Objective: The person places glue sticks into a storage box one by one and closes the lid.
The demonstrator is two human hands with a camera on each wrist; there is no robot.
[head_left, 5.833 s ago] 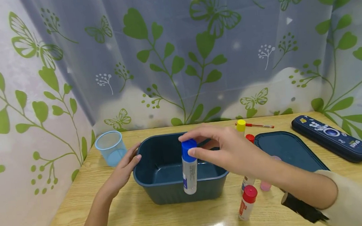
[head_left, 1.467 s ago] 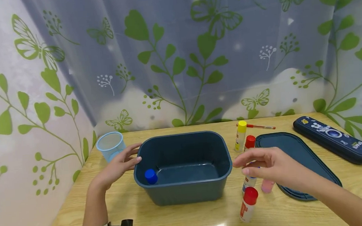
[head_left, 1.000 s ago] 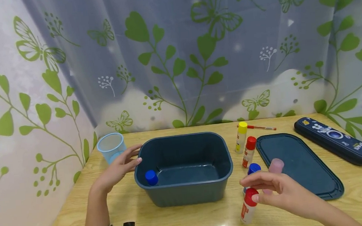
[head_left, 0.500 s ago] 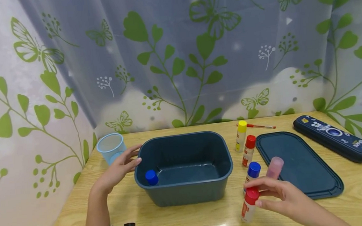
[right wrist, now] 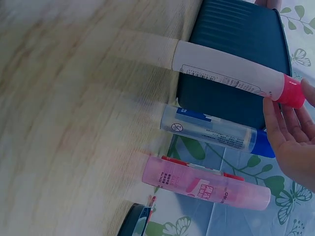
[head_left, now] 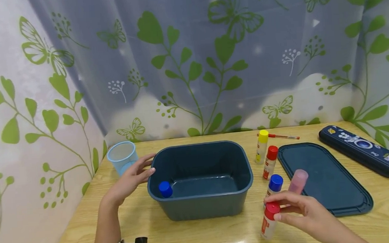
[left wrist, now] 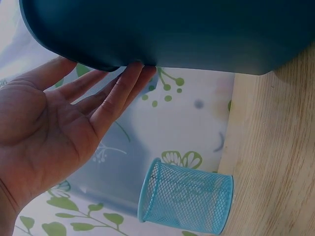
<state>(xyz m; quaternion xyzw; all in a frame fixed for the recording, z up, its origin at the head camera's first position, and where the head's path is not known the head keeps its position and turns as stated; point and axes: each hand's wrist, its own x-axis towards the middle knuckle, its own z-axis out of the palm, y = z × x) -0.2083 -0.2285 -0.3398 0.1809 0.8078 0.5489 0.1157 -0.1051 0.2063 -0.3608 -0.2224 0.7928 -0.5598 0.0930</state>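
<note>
Head view: the right hand (head_left: 302, 210) has its fingertips curled around the red cap of a standing red-capped glue stick (head_left: 268, 220), pinching it from the top. Just behind those fingers stand a blue-capped glue stick (head_left: 273, 186) and a pink glue stick (head_left: 297, 182), close enough that the knuckles almost brush them. To the hand's left sits the dark blue plastic bin (head_left: 200, 181), with one blue-capped stick (head_left: 165, 189) already standing in its near left corner.

The left hand (head_left: 130, 178) lies flat and relaxed, its straight fingers (left wrist: 129, 83) touching the bin's outer wall and holding nothing. A blue mesh pen cup (head_left: 122, 157) stands just beyond it.

From where I stand, the sensible way is to lift the glue stick straight up before swinging left, so its base clears both the two neighbours and the bin's rim. A cap-only pinch looks a bit risky if the cap is loose, so a grip slightly lower on the tube would be safer. I'd keep the left palm bracing the bin so it doesn't slide, and set the stick down upright beside the one inside.
</note>
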